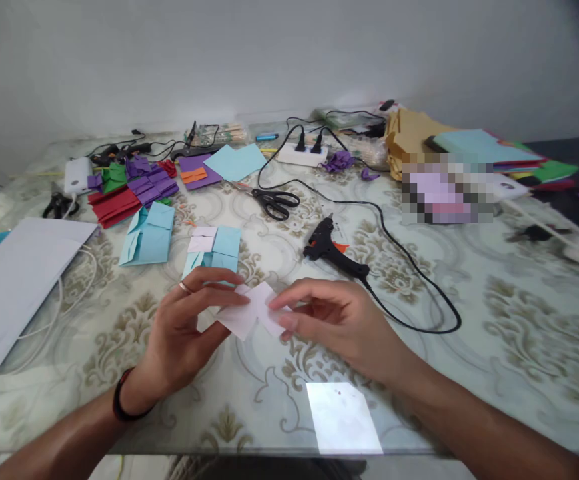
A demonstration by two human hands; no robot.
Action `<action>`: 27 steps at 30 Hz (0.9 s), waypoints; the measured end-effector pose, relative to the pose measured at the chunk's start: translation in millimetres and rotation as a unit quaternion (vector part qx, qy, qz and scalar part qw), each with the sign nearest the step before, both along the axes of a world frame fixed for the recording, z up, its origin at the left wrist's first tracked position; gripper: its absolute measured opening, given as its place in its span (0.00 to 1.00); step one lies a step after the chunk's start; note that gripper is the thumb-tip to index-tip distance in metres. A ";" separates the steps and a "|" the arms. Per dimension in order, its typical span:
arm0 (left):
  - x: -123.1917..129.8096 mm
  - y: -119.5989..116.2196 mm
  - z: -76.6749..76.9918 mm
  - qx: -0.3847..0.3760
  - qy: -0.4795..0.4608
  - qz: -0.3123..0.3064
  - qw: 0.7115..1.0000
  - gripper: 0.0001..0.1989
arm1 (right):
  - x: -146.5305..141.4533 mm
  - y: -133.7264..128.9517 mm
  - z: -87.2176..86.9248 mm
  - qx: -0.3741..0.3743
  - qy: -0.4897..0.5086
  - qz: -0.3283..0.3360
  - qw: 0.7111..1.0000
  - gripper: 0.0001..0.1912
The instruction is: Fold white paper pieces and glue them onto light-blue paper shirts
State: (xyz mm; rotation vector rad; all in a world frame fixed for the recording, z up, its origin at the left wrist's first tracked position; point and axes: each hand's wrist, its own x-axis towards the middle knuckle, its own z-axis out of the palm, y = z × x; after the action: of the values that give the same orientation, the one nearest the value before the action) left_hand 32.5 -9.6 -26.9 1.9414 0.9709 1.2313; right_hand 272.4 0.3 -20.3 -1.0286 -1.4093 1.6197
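Note:
Between both hands is a small piece of folded white paper [252,310], held above the table. My left hand [189,320], with a ring and a dark wristband, pinches its left part. At the right part, my right hand [329,320] grips it between thumb and fingers. Just behind the left fingers lies a light blue folded paper piece [227,243] with a white folded piece on it. Another light blue folded piece [149,233] rests to its left. A black hot glue gun [337,250] lies beyond my right hand, and black-handled scissors [274,201] are farther back.
Red folded paper [114,205] and purple folded paper [152,187] lie back left. A white power strip [302,155] has two plugs in it. The glue gun's cord [419,280] loops across the right. White sheets [29,287] lie left; a bright white square [343,417] shows in front.

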 end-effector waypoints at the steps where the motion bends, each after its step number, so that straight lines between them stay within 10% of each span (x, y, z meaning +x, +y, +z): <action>1: 0.0 -0.6 0.0 -0.027 -0.024 -0.012 0.999 0.15 | -0.7 -0.1 -1.3 0.002 -0.004 -0.010 1.000 0.10; 5: -1.9 -2.3 2.0 -0.179 -0.140 -0.086 0.970 0.24 | -2.2 -0.7 -4.8 0.052 -0.029 -0.030 0.998 0.07; 9: -0.9 -3.1 5.9 -0.297 -0.042 -0.072 0.951 0.14 | -3.0 -2.9 -4.8 0.083 -0.025 -0.051 0.995 0.09; 27: 7.8 -4.3 5.9 -0.288 0.096 -0.053 0.951 0.15 | -12.1 -6.5 -13.1 0.045 -0.150 0.044 0.987 0.06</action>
State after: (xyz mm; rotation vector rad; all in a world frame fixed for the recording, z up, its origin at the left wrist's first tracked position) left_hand 40.4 -13.9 -21.0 1.6291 1.1533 0.6055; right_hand 260.3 -6.2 -33.4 -1.2081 -1.7319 1.4926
